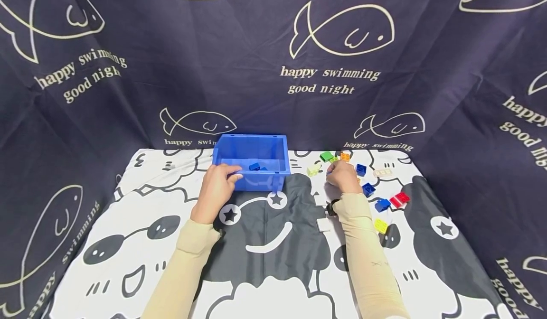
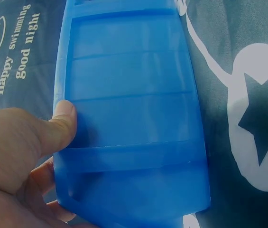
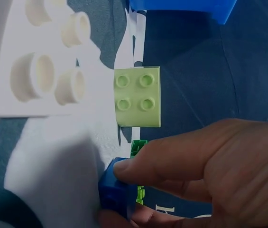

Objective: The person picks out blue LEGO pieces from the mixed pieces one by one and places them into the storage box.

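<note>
A blue plastic bin [image 1: 251,162] stands at the back of the table with blue bricks [image 1: 254,166] inside. My left hand [image 1: 217,188] grips the bin's near left rim; in the left wrist view the thumb [image 2: 60,124] presses on the blue wall [image 2: 134,118]. My right hand [image 1: 342,176] is among scattered bricks to the right of the bin. In the right wrist view its fingers [image 3: 171,164] pinch a blue brick [image 3: 114,192] on the cloth. A pale green brick [image 3: 138,96] and a white brick [image 3: 39,61] lie just beyond it.
Loose bricks lie right of the bin: green [image 1: 326,156], orange [image 1: 344,156], blue [image 1: 361,169], red [image 1: 400,199], yellow [image 1: 381,225], white [image 1: 323,224]. A black-and-white cartoon cloth [image 1: 273,262] covers the table. A dark fish-print curtain [image 1: 273,58] hangs behind and at both sides.
</note>
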A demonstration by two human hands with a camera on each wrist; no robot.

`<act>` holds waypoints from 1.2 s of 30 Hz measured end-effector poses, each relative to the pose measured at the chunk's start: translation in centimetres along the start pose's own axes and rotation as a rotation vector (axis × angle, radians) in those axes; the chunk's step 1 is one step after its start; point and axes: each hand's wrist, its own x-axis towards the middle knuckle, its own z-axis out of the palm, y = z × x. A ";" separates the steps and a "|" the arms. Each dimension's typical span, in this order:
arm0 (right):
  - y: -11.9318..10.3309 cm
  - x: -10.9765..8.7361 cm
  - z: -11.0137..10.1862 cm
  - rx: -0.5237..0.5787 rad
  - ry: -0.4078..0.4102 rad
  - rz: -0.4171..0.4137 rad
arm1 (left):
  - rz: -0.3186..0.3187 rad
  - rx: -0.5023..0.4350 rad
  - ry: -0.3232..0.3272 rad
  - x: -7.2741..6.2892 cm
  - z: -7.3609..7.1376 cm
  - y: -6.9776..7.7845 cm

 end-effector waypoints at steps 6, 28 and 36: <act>-0.4 -0.4 -0.4 0.011 0.008 0.002 | -0.001 0.001 -0.004 0.0 0.0 0.1; -2.9 -2.6 -3.7 0.126 0.199 -0.118 | 0.004 -0.003 -0.003 0.2 -0.3 0.2; -4.4 -3.2 -4.8 0.171 0.235 -0.168 | 0.009 -0.007 0.003 0.1 -0.1 0.1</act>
